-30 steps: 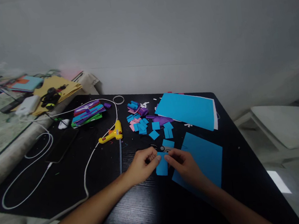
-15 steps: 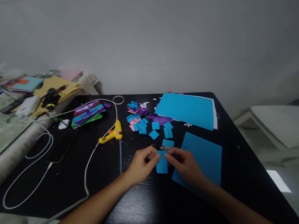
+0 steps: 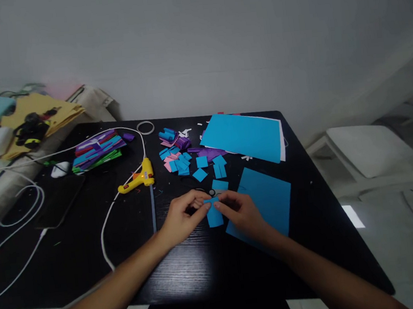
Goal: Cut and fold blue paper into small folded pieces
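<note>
A small blue paper piece point(image 3: 215, 215) hangs between my hands near the middle of the black table. My left hand point(image 3: 184, 217) pinches its upper left corner with thumb and fingers. At the upper right corner, my right hand point(image 3: 241, 213) pinches the same piece. Just behind it lies another blue piece point(image 3: 220, 185), with the scissors' handles point(image 3: 212, 192) partly hidden by my fingers. A large blue sheet point(image 3: 266, 200) lies under and beside my right hand. Small blue squares point(image 3: 200, 175) and a pile of blue and pink pieces point(image 3: 177, 161) sit farther back.
A yellow glue gun point(image 3: 137, 178) with a white cable lies left of my hands. Farther left are a phone point(image 3: 62, 201) and a stack of coloured strips point(image 3: 98, 148). Large blue sheets point(image 3: 243, 138) lie at the back right. A white chair point(image 3: 366, 150) stands right of the table.
The view has shifted, so the table's things appear farther left and higher. Both hands keep their grip on the small blue paper, with little change in their pose.
</note>
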Tool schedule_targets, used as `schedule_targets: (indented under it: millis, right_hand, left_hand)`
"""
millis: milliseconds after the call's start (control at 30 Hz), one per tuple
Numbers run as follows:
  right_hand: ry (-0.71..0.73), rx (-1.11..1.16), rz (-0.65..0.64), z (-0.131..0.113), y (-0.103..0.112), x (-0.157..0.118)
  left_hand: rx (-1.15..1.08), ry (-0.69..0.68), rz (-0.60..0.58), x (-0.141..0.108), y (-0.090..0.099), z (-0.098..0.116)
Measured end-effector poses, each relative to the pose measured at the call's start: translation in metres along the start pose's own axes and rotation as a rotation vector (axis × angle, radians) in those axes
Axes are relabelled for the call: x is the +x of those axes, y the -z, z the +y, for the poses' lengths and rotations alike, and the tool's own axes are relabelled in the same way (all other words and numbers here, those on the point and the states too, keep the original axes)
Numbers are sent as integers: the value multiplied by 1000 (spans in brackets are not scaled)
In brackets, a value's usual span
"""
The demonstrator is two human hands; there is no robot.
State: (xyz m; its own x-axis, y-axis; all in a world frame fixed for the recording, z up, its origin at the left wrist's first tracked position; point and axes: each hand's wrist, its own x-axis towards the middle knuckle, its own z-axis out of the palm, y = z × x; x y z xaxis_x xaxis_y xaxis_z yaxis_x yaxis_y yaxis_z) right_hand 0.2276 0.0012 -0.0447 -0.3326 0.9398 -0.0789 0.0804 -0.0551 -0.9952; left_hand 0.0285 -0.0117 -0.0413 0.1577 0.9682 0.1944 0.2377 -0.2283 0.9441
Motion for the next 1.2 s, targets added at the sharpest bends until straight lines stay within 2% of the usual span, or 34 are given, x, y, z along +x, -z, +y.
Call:
schedule_targets:
  millis: [467, 667, 800, 900, 1100, 1200]
  right_hand:
    - [3, 38, 20, 0, -1, 0]
    - [16, 22, 139, -4, 2, 1]
    - [-41, 85, 58, -3, 2, 1]
    - [-59, 17, -19, 2, -1, 0]
    - [-22, 40, 3, 7, -4, 0]
    - [-27, 53, -4, 7, -2, 2]
  left_hand:
    - [-31, 37, -14, -2, 0, 1]
    - [-112, 80, -65, -2, -2, -2]
    - [-140, 87, 24, -1, -1, -2]
    - [-123, 89, 71, 0, 1, -1]
    - [-92, 103, 34, -1, 1, -4]
    - [3, 61, -21, -1, 1, -3]
